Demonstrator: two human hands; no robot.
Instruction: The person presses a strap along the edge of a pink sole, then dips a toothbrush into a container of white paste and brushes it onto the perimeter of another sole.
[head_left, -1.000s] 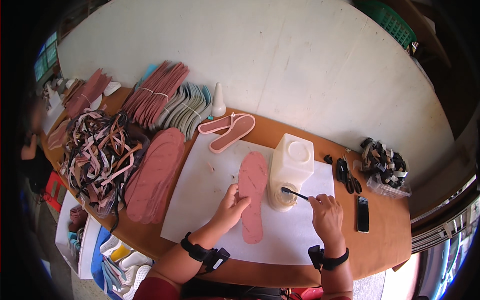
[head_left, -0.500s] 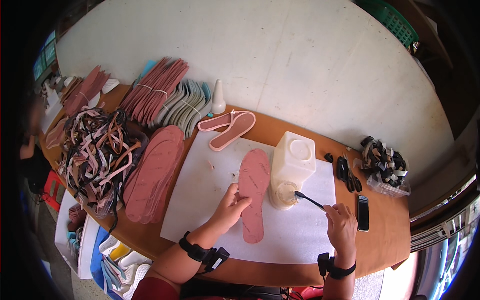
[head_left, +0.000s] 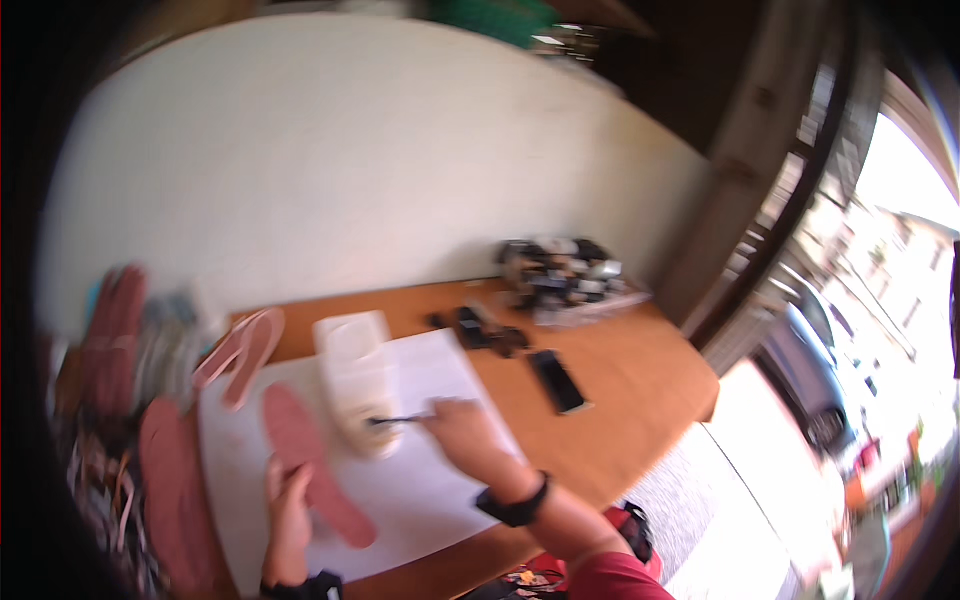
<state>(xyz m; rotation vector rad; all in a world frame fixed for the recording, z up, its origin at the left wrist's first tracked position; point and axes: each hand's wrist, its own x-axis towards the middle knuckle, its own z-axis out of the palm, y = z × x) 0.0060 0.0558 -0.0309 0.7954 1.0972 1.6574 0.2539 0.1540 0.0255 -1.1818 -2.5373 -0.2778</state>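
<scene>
A dusty-pink shoe insole (head_left: 318, 462) is gripped along its left edge by my left hand (head_left: 287, 508), thumb on its face. It is tilted above a white sheet (head_left: 440, 500). My right hand (head_left: 462, 432) closes around the handle of a thin dark brush (head_left: 402, 419). The brush's head is at the round opening of a white plastic container (head_left: 358, 375), whose pale contents are blurred. Behind the insole lies a pair of pink strapped sandal soles (head_left: 255, 352). More pink insoles (head_left: 170, 485) are stacked left of the sheet.
Brown-covered table (head_left: 630, 390) extends right, bearing a phone (head_left: 558, 381), dark scissors-like tools (head_left: 490, 332) and a clear tray of dark straps (head_left: 560, 275). Bundled insoles (head_left: 112, 345) and tangled straps (head_left: 105, 495) stand at left. A pale wall (head_left: 350, 170) rises behind; outside, a car (head_left: 810, 370) shows.
My view has swung right, blurring the scene and shifting the table leftward. Both hands keep their holds; the brush's head has moved in over the container's opening.
</scene>
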